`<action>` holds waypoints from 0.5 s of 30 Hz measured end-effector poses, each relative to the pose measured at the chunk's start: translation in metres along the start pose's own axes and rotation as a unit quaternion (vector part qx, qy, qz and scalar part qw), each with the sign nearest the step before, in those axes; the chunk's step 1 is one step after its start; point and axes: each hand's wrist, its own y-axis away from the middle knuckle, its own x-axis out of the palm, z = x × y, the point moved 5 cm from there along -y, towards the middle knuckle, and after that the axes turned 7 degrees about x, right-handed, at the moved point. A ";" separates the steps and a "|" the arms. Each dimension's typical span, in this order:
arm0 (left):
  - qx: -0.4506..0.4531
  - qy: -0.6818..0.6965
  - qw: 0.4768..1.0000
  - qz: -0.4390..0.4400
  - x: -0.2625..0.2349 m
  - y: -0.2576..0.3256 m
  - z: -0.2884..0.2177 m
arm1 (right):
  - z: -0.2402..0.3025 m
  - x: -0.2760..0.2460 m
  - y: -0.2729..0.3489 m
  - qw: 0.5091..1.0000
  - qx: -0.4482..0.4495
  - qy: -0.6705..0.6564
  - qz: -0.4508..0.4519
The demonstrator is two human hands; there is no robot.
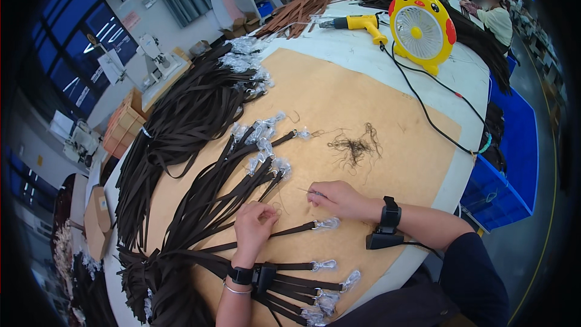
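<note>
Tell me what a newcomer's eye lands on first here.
The yellow chick-shaped fan at the table's far edge stands out first. Dark brown straps with wrapped metal clips fan across the tan board. Near the front, the left hand presses one strap while the right hand pinches a thin tool.

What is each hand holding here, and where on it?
Right hand pinches a thin pointed tool near its rear end. Left hand presses a dark strap mid-length.
</note>
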 end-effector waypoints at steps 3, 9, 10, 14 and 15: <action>0.137 -0.058 0.988 -0.033 0.000 0.010 -0.011 | 0.025 0.007 -0.011 0.996 0.020 -0.078 0.043; 0.128 -0.139 0.982 -0.001 -0.008 0.025 -0.025 | 0.011 0.079 -0.047 0.907 0.070 -0.376 0.175; 0.129 -0.140 0.982 -0.001 -0.012 0.026 -0.025 | 0.004 0.086 -0.048 0.876 0.119 -0.426 0.191; 0.094 -0.112 0.988 -0.052 -0.029 0.038 -0.035 | -0.033 0.023 -0.049 0.944 0.126 -0.292 0.085; 0.118 -0.082 0.989 -0.021 -0.022 0.038 -0.039 | -0.048 -0.003 -0.051 0.967 0.104 -0.229 0.033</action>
